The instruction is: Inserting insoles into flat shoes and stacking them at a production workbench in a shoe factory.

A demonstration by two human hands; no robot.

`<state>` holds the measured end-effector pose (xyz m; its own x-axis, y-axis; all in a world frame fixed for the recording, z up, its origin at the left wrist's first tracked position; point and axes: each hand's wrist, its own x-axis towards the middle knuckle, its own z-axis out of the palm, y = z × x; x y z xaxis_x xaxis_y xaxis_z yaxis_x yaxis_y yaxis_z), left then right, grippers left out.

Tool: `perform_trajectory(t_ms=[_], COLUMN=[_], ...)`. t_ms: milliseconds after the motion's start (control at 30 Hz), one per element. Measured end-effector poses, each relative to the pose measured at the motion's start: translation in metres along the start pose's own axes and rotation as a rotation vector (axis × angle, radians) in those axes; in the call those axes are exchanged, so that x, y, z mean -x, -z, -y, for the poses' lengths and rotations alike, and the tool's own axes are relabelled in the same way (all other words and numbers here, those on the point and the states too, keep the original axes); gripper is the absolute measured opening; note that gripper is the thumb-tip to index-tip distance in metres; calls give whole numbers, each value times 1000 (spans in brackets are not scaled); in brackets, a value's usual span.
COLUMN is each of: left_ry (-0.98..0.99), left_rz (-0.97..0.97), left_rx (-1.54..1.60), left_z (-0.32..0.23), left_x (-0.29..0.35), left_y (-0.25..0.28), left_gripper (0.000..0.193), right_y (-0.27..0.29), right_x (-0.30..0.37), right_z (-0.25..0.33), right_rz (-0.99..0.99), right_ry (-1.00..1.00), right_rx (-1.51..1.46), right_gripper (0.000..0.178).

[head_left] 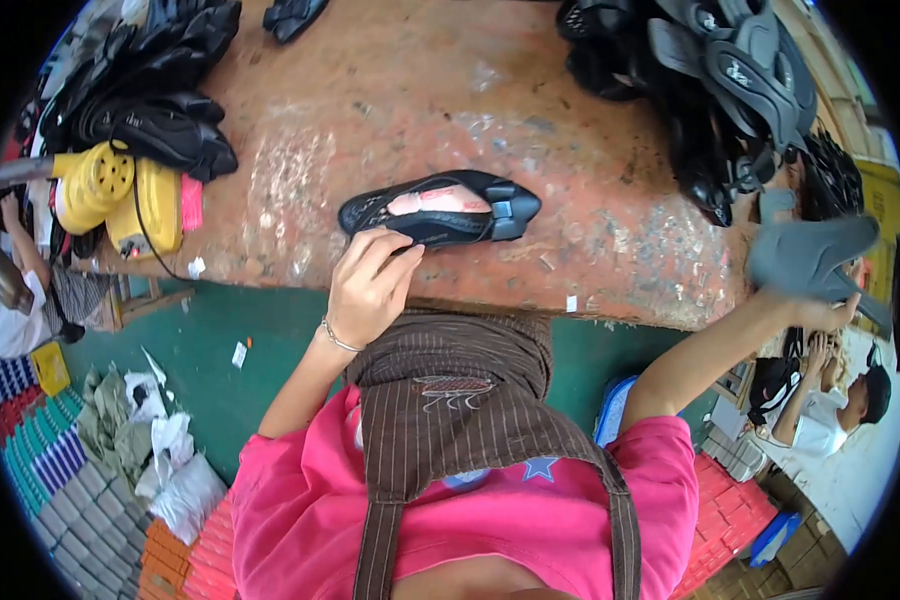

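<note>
A black flat shoe [440,238] with a pointed toe and a bow lies on the table in front of me, toe to the right. Pinkish-white paper stuffing [450,200] shows in its opening. My left hand [370,285] has its bent fingers and thumb closed at the near side of the shoe, by the heel end. Far out to the right, beyond the table edge, my right hand [832,312] grips grey insoles [815,255]. They are smeared by motion, and parts of the fingers are hidden behind them.
Black shoes [160,125] are heaped at the left, beside a yellow machine [110,195]. At the far right are more black shoes and a stack of grey insoles [755,75]. Another black shoe [292,15] lies at the back. Co-workers [830,415] sit at both sides.
</note>
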<state>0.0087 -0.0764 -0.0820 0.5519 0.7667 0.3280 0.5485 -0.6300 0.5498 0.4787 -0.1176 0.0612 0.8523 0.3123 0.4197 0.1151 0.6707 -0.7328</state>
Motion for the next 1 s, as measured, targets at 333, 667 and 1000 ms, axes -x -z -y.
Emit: perform_trajectory(t_ms=[333,667,1000], left_ry=[544,445,571], left_rz=[-358,160,509], left_rx=[113,891,1504], left_z=[0,-53,-64], left_x=[28,-33,-50], left_y=[8,-26,-78], left_gripper=[30,83,38], right_y=[-42,-74,-44], right_x=[187,201,193], right_z=[-88,-88,-85], right_rz=[670,748,338], right_ry=[-154,-533,-627], right_rx=[1180,400,-53], right_gripper=[51,48,48])
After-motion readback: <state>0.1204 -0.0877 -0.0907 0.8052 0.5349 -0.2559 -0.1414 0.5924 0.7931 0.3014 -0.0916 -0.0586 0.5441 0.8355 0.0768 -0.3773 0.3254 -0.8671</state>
